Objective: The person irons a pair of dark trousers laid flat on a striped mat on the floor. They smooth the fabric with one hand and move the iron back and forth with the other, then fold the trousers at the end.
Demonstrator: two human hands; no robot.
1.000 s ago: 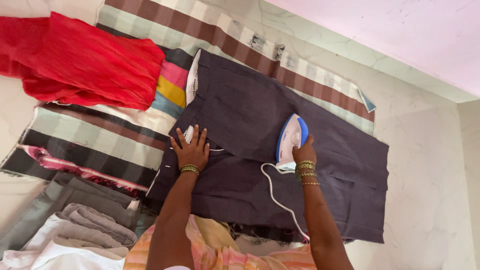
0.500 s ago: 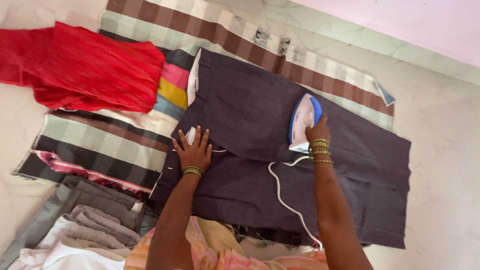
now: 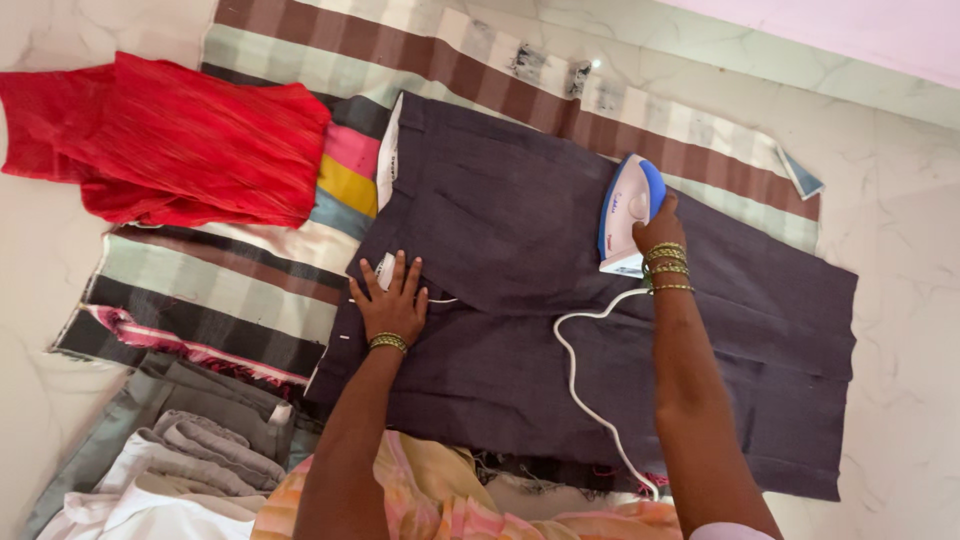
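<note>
Head camera looks straight down at your two arms reaching forward over dark grey trousers (image 3: 520,260) spread flat on a striped cloth (image 3: 230,290) on the pale marble floor (image 3: 900,200). Your left hand (image 3: 393,300) lies palm down with fingers spread, pressing on the trousers near the waistband, holding nothing. Your right hand (image 3: 657,232) is stretched farther out, wrist bangled, fingers wrapped around the handle of a white and blue iron (image 3: 628,210) that sits flat on the upper trouser leg. The hands are well apart, the iron up and to the right of your left hand. A white cord (image 3: 575,370) runs from the back of the iron, loops across the trousers between your forearms, and trails down towards your lap. A red garment (image 3: 170,140) lies on the cloth at upper left, and folded grey and white clothes (image 3: 190,450) sit piled at lower left beside your left elbow.
</note>
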